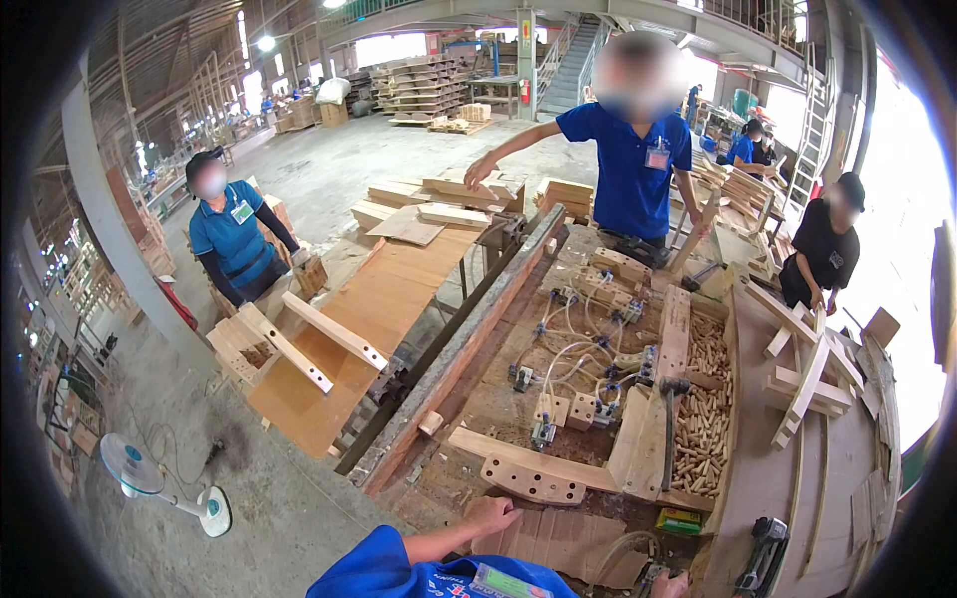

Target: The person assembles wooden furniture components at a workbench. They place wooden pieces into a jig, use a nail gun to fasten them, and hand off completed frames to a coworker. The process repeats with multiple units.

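1. Resting at the bottom of the view, the left hand (pixel 495 515) lies flat, fingers loosely spread, on a pale wooden panel (pixel 558 543) on the desk (pixel 498 414); it grips nothing.
2. The right hand (pixel 670 586) shows only as a small part at the lower edge, to the right of the panel; I cannot tell if it is open or closed, or if it holds something.
3. Just above the left hand lies a curved wooden piece with round holes (pixel 533 480), and it touches a long flat slat (pixel 528 458) behind it.
4. To the right of the holed piece stands a tray of short wooden dowels (pixel 704 409), with a hammer (pixel 671 419) lying along its left edge.
5. Below the tray sits a small flat green and yellow box (pixel 680 520), and further right a black power tool (pixel 763 555).
6. Behind the holed piece, white hoses and small clamps (pixel 578 354) cover the desk.
7. A person in a blue shirt (pixel 630 164) stands at the far end of the desk, with a rectangular badge on the chest.
8. Far to the left of the desk, another person in blue (pixel 231 239) wears a similar badge, near a white standing fan (pixel 150 478) on the floor.
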`<move>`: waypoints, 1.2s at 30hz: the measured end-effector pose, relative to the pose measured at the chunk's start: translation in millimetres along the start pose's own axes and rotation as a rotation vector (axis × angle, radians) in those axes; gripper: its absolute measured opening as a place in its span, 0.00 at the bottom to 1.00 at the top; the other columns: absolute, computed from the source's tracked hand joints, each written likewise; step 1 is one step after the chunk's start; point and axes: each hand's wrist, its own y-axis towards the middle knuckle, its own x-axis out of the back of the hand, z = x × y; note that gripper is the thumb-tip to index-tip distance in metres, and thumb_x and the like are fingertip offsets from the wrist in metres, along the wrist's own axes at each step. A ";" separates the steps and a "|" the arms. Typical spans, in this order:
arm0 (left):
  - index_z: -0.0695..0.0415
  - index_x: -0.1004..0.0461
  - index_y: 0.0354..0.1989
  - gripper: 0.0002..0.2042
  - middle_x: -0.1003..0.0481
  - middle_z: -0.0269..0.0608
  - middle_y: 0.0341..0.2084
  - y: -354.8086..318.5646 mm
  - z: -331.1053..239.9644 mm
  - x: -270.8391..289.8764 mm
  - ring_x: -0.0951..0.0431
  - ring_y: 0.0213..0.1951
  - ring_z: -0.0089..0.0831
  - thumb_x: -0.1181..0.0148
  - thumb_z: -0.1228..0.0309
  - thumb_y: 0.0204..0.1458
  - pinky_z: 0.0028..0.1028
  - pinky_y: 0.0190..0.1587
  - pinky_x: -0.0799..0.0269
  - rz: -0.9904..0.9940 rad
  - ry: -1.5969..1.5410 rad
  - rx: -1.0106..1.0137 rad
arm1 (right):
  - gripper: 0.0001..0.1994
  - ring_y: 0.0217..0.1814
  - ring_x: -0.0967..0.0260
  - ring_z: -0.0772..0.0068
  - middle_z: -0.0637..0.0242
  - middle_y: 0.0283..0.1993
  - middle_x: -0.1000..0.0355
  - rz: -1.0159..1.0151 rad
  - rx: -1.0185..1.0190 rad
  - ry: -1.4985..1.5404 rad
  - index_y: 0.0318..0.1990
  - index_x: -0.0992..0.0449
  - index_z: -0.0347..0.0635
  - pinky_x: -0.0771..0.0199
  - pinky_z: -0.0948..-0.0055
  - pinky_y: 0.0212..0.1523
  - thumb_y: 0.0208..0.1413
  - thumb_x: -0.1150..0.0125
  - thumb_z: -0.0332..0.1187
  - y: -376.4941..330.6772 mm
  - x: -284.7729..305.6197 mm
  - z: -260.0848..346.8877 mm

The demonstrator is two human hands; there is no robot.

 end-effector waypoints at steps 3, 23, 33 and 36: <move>0.54 0.16 0.32 0.22 0.16 0.50 0.27 -0.8 2.2 2.0 0.14 0.34 0.50 0.39 0.46 0.60 0.50 0.41 0.19 0.031 0.005 0.037 | 0.27 0.55 0.21 0.44 0.45 0.51 0.17 0.106 0.032 -0.075 0.55 0.18 0.36 0.22 0.50 0.56 0.53 0.30 0.46 1.5 0.7 4.0; 0.53 0.15 0.34 0.21 0.16 0.50 0.28 -1.2 2.9 1.5 0.14 0.34 0.50 0.38 0.45 0.60 0.49 0.41 0.19 0.027 0.010 0.036 | 0.30 0.59 0.23 0.38 0.42 0.53 0.19 0.047 -0.013 -0.070 0.56 0.18 0.38 0.24 0.47 0.58 0.54 0.35 0.54 -0.6 2.6 10.0; 0.53 0.15 0.34 0.21 0.15 0.50 0.29 -2.3 3.5 1.2 0.13 0.35 0.49 0.38 0.45 0.60 0.49 0.41 0.18 0.018 0.026 0.044 | 0.32 0.62 0.24 0.37 0.39 0.54 0.20 0.031 -0.047 -0.193 0.55 0.18 0.38 0.25 0.47 0.61 0.54 0.38 0.57 -5.6 4.9 7.5; 0.52 0.15 0.34 0.21 0.15 0.49 0.29 -1.9 3.4 1.9 0.13 0.35 0.49 0.38 0.45 0.60 0.48 0.41 0.18 0.012 0.024 0.035 | 0.31 0.60 0.24 0.37 0.40 0.54 0.20 0.036 -0.037 -0.149 0.56 0.18 0.38 0.25 0.47 0.59 0.54 0.36 0.55 -2.7 3.6 9.2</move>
